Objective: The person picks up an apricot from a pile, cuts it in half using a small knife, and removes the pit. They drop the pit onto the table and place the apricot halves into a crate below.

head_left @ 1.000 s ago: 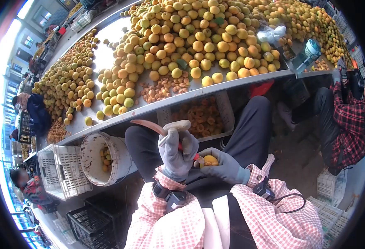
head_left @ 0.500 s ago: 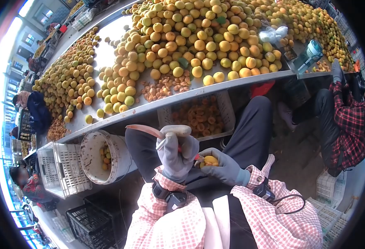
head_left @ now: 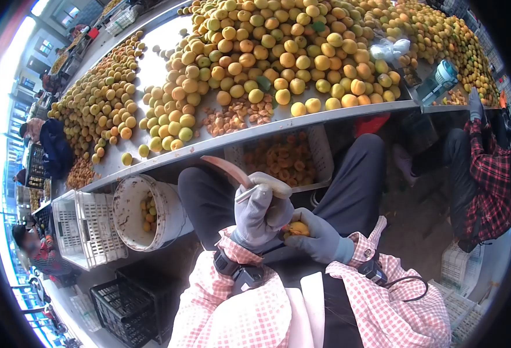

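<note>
My left hand (head_left: pixel 261 211), in a grey glove, is closed around a tool with a curved reddish-brown end (head_left: pixel 227 168) that sticks out toward the upper left. The tool's other end is mostly hidden by the glove. Close beside it, my right hand (head_left: pixel 320 235), gloved too, grips a yellow-orange apricot (head_left: pixel 297 229) between thumb and fingers. The two hands nearly touch above my lap. Beyond them, under the table edge, a pale crate (head_left: pixel 324 156) holds apricot halves (head_left: pixel 281 162).
A metal table (head_left: pixel 209 142) bears heaps of apricots (head_left: pixel 290 46) and a small pile of pits (head_left: pixel 241 116). To the left are a white bucket (head_left: pixel 129 214), white crates (head_left: pixel 87 229) and a black crate (head_left: pixel 125 310). Another person in red plaid (head_left: pixel 490 174) sits at right.
My left hand has moved right, closer to the apricot, and the tool's curved end now slants more steeply. My right hand keeps the apricot. The view has shifted slightly.
</note>
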Demonstrator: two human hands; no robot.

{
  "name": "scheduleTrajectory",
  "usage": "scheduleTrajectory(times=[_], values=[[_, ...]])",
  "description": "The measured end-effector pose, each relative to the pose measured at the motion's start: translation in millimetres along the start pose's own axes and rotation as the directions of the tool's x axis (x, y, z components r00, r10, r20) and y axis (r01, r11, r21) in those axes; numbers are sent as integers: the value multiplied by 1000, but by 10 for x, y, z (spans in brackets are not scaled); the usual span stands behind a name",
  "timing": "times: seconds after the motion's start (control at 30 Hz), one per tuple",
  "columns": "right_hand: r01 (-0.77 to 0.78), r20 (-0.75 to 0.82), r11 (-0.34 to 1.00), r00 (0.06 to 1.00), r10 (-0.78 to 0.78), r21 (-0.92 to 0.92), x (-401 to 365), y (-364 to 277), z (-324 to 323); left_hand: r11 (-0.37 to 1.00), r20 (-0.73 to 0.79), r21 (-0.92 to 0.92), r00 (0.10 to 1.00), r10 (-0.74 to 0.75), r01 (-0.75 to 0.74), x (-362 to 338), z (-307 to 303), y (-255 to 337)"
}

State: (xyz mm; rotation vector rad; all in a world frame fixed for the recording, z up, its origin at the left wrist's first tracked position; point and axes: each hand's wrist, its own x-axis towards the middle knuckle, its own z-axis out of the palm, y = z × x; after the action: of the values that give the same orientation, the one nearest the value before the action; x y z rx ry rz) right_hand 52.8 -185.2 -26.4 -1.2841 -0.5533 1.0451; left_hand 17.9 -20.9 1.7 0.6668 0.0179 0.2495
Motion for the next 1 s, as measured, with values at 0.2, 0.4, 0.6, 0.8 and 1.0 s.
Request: scheduleTrajectory(times=[0.2, 0.4, 0.6, 0.8, 1.0], values=[[-31, -10, 995, 999, 30, -91, 52, 2, 0, 988, -28, 148, 998, -48, 52, -25, -62, -39], [27, -9, 999, 1000, -27, 32, 46, -84, 23, 999, -60, 35, 998, -9, 11, 86, 64, 55], [199, -84, 980, 976, -198, -6, 49, -78, 172, 991, -16, 129, 1000, 26, -24, 91, 190, 176], [206, -89, 970, 972, -218, -126, 117, -167, 149, 915, -31, 403, 999, 37, -21, 44, 282, 235], [354, -91, 840, 901, -425, -411, 180, -65, 84, 915, -36, 401, 997, 72, -51, 63, 268, 197]])
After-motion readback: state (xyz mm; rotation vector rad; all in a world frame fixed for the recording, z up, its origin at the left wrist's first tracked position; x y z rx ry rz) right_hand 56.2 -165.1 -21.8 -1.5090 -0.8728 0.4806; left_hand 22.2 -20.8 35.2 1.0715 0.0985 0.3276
